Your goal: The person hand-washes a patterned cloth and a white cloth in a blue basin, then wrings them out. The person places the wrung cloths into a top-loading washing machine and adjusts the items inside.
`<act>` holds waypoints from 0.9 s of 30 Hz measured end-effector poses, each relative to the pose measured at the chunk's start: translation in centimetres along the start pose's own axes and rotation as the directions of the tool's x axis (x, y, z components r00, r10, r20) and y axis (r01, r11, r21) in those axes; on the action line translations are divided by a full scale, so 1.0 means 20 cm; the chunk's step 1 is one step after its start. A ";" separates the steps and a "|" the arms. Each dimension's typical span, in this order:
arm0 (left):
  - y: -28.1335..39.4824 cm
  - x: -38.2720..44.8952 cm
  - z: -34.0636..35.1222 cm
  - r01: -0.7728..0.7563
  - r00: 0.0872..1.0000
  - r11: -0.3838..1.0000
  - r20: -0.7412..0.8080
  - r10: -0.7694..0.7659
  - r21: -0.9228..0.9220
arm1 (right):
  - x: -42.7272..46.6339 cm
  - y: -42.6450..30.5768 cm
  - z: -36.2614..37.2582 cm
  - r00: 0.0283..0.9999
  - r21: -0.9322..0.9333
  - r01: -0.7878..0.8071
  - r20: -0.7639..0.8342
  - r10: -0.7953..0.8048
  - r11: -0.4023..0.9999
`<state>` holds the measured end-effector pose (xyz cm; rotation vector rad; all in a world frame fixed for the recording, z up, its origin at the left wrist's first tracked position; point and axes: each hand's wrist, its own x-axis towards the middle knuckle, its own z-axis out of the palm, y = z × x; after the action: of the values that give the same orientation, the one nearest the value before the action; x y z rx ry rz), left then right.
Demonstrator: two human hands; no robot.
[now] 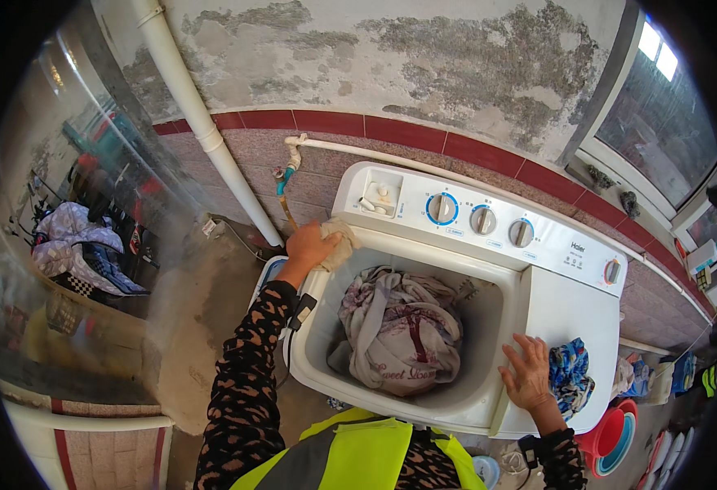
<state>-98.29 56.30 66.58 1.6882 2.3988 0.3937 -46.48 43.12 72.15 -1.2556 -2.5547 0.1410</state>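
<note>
A white Haier twin-tub washing machine point(358, 401) stands in front of me with its wash tub uncovered. Inside the tub lies a twisted heap of pale fabric point(404, 331) with dark red lettering and pattern. At the tub's back left corner, my left hand point(309, 248) grips a beige cloth point(337, 245). My right hand point(526, 372) is above the right rim of the tub, fingers spread and holding nothing. Just right of it, a crumpled blue patterned cloth point(571, 376) rests on the white spin-side lid point(569, 306).
Control knobs point(484, 220) line the machine's back panel. Behind it, a tap point(282, 177) with a hose joins a white wall pipe point(395, 158). A thick drainpipe point(211, 135) rises at the left. Red and blue basins point(606, 432) sit low at the right.
</note>
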 end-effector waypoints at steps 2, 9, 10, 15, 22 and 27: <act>-0.02 0.03 0.00 -0.035 0.999 0.999 -0.028 0.035 -0.028 | 0.00 0.01 0.01 1.000 0.038 -0.006 -0.020 0.006 0.999; 0.02 0.15 0.01 0.085 0.995 0.993 0.050 -0.081 -0.077 | 0.01 0.01 0.02 0.999 0.068 -0.032 -0.022 0.034 0.997; 0.02 0.16 0.01 0.098 0.994 0.989 0.056 -0.092 -0.109 | 0.01 0.02 0.02 0.999 0.070 -0.032 -0.015 0.033 0.997; -0.01 0.15 0.04 0.198 0.980 0.952 0.061 -0.189 -0.234 | 0.00 0.03 0.02 0.999 0.101 -0.026 -0.028 0.029 0.995; -0.12 0.02 0.03 0.350 0.935 0.914 0.019 -0.354 -0.203 | -0.02 0.05 0.03 0.997 0.142 0.008 -0.075 0.003 0.990; -0.16 -0.10 -0.08 0.402 0.896 0.911 -0.161 -0.413 -0.098 | -0.03 0.06 0.03 0.997 0.141 0.023 -0.071 -0.013 0.990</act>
<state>-101.00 53.22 66.99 1.1169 2.7470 0.5625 -45.52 43.43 71.18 -1.1640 -2.4489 0.2646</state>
